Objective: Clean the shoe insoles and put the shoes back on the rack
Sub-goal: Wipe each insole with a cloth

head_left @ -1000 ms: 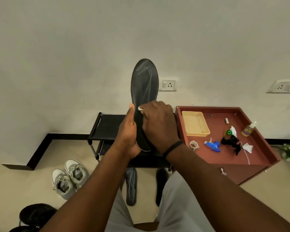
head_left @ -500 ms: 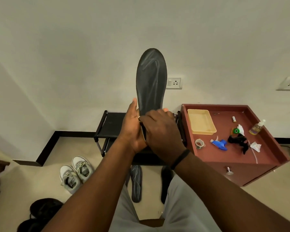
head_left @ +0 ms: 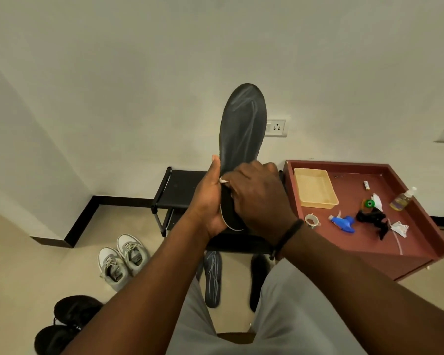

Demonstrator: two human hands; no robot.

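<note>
Insole, dark with pale streaks, stood upright in front of me at chest height, heel end down. My left hand was curled around its lower left edge, thumb pointing up along the side. My right hand was curled over the heel section, and a small white scrap showed at its fingers against the insole; I could not tell what that scrap was.

2 more insoles lay on the floor between my knees, 1 streaked and 1 plain dark, just in front of the black shoe rack. A pair of grey-white sneakers sat on the floor left of the rack, and a pair of black shoes lay nearer me at lower left. None of these shoes was on the rack.

Beside the rack, the red worktop carried a yellow tray, a blue spray head, a small bottle, a tape roll and a black cloth.

I judged the task to be in its cleaning stage: 1 insole in hand, at least 2 others out, and refitting and racking all 4 shoes yet to do.
</note>
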